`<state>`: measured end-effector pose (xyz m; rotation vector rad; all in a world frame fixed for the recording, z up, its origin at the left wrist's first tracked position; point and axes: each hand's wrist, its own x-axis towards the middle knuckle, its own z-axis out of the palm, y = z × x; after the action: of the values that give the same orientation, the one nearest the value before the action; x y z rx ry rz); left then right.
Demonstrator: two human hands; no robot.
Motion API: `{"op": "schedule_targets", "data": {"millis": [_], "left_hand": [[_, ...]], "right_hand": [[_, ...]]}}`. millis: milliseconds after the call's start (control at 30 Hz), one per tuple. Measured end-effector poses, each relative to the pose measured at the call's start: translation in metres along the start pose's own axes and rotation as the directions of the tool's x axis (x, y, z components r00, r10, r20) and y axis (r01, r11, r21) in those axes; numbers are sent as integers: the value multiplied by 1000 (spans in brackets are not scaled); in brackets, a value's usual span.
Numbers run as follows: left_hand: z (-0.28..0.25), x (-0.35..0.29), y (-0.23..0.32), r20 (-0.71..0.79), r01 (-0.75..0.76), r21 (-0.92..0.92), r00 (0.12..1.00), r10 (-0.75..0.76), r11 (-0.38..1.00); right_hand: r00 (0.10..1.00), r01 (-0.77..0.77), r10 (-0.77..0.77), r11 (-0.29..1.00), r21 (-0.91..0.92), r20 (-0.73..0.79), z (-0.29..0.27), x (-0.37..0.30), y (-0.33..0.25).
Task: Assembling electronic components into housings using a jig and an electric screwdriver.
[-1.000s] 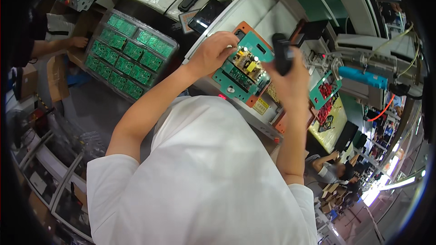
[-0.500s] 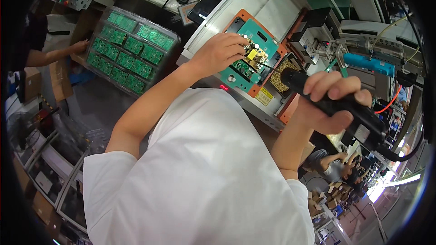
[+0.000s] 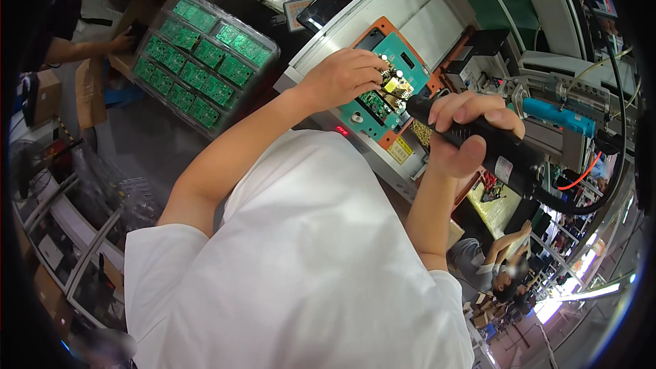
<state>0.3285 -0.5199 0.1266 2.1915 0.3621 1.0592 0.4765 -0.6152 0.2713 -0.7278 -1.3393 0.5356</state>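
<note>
Plainly, right hand (image 3: pixel 456 156) grips one black driver (image 3: pixel 509 152); left hand (image 3: pixel 344 78) curls over one fixture (image 3: pixel 402 53).

The circuit board (image 3: pixel 394 89) lies on the fixture (image 3: pixel 391 46), between the left hand (image 3: pixel 344 78) and the driver (image 3: pixel 499 145) in the right hand (image 3: pixel 456 158). Left of these sits the tray (image 3: pixel 276 51); farther forward, between tray and fixture, lies 1 phone (image 3: pixel 328 7).
</note>
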Motion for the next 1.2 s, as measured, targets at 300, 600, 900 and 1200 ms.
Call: {"op": "schedule_targets", "data": {"millis": [300, 600, 900, 1200], "left_hand": [[3, -1, -3, 0, -7, 7, 1000, 7, 1000], [3, -1, -1, 5, -17, 9, 1000, 17, 1000], [5, -2, -2, 9, -49, 30, 999, 49, 998], [9, 3, -2, 5, -30, 24, 1000, 30, 999]], "right_hand": [[1000, 0, 1, 1000, -21, 18, -2, -4, 2], [1000, 7, -7, 1000, -21, 15, 0, -7, 1], [997, -17, 18, 1000, -16, 75, 3, -8, 2], [994, -74, 75, 997, -16, 85, 2, -6, -5]]}}
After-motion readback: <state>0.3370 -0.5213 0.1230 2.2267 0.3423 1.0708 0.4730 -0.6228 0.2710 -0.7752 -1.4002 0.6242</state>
